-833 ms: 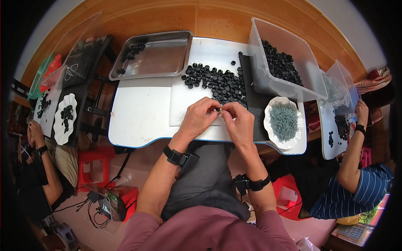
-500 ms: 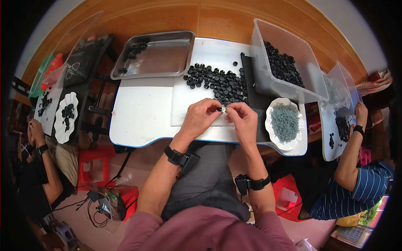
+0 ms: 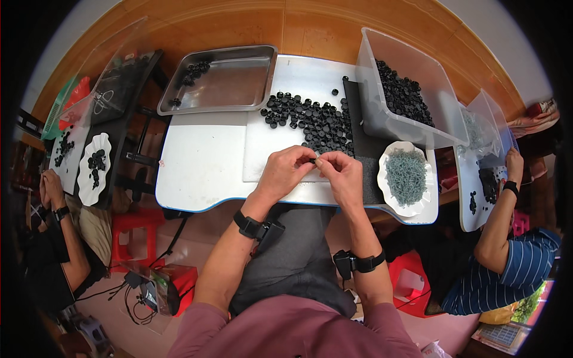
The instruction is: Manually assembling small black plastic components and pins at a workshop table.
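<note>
Gap closed vs. a sec ago — R hand (image 3: 345,179) back at the small black cap (image 3: 312,160) L hand (image 3: 280,174) pinches, can't tell R's grip; prob. same pc. still underway.

A small black piece (image 3: 312,160) between left fingers (image 3: 303,153) and right fingers (image 3: 327,160), near black caps (image 3: 326,129)

Bright, soft light covers the white tabletop (image 3: 200,161); the stainless-steel tray (image 3: 236,90) carries a dull sheen, with a faint shadow along its near side; the wooden wall panelling (image 3: 322,30) bows — fisheye distortion — towards a black rim; left hand (image 3: 282,174) and right hand (image 3: 345,180) look reasonably sharp.
</note>
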A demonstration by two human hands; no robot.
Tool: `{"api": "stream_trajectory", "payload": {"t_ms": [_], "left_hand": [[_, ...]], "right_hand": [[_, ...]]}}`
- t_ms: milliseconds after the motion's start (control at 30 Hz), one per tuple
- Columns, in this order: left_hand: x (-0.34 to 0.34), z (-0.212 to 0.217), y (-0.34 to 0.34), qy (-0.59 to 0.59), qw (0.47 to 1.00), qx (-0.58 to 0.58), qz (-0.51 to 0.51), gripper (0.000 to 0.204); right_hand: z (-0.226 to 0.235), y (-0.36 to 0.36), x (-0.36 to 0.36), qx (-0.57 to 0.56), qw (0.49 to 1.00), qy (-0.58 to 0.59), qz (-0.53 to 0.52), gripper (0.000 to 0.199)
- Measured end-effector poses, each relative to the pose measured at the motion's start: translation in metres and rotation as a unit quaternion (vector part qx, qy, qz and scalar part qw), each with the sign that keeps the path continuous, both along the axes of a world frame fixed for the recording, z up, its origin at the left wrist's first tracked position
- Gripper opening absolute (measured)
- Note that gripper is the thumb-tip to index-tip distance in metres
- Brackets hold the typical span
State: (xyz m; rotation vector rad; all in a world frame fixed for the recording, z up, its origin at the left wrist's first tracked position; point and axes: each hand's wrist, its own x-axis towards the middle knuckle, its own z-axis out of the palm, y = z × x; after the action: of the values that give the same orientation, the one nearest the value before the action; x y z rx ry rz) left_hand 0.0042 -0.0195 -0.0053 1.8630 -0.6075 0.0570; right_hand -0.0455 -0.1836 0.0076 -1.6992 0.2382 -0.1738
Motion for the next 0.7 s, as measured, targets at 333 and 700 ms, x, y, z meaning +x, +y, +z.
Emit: {"api": "stream_trajectory", "payload": {"t_ms": [333,700], "left_hand": [[0.0,0.002,-0.001,0.038,0.999,-0.024,0.007,0.021],[0.004,0.003,0.006,0.106,0.992,-0.067,-0.035,0.023]], "right_hand": [[-0.012,0.0,-0.001,0.041,0.998,-0.041,0.006,0.011],[-0.006,0.004,-0.001,-0.088,0.968,-0.233,0.016,0.023]]}}
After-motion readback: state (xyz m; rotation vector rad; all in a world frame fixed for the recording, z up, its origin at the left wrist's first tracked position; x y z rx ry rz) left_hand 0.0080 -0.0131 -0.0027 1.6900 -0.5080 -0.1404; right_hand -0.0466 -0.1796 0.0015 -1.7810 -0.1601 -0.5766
